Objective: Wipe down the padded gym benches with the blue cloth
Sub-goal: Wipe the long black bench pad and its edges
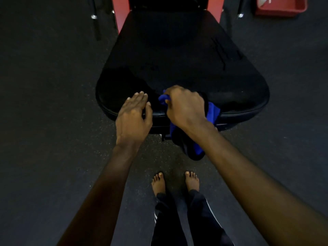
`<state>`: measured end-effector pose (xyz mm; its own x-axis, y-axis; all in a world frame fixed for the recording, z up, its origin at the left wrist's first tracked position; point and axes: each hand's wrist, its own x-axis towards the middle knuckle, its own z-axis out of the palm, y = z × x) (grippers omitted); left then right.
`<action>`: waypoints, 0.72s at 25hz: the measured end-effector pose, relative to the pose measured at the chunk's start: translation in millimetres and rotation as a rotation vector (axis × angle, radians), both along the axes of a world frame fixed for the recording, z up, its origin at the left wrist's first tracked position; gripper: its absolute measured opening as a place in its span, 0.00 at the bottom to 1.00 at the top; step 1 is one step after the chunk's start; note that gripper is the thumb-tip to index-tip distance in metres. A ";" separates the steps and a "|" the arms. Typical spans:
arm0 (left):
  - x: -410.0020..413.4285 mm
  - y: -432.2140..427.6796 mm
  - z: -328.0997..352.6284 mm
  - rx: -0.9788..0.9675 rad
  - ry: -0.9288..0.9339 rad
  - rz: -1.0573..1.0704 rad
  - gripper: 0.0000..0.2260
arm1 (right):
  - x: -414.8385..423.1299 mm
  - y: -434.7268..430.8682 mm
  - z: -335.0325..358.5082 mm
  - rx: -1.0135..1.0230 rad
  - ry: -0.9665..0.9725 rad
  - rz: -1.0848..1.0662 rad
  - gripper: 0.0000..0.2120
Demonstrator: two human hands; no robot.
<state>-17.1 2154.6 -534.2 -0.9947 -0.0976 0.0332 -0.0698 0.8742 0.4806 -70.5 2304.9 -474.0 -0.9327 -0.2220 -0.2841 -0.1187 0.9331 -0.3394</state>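
Well, the blue cloth (212, 112) looks soft and floppy, so the right hand (184, 107) clutches it bunched; the left hand (133, 119) is relaxed, holding nothing.

bench (177, 55): black padded vinyl, smooth, faint sheen
cloth (212, 112): soft blue fabric
floor (53, 86): matt speckled rubber

Both bare arms stretched forward. Left hand (133, 119) palm down, fingers relaxed and nearly straight. Right hand (184, 107) knuckles up, fingers curled tight round the blue cloth (212, 112).
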 end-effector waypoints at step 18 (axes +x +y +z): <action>5.9 -39.1 -3.5 0.022 0.002 0.012 0.18 | 9.2 2.9 11.7 0.035 -0.034 -0.011 0.16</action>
<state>-11.2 2115.5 -537.7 -0.9934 -0.1102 0.0331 -0.0790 0.8623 0.5001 -61.3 2307.8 -462.3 -0.9248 -0.2012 -0.3229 -0.0973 0.9456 -0.3104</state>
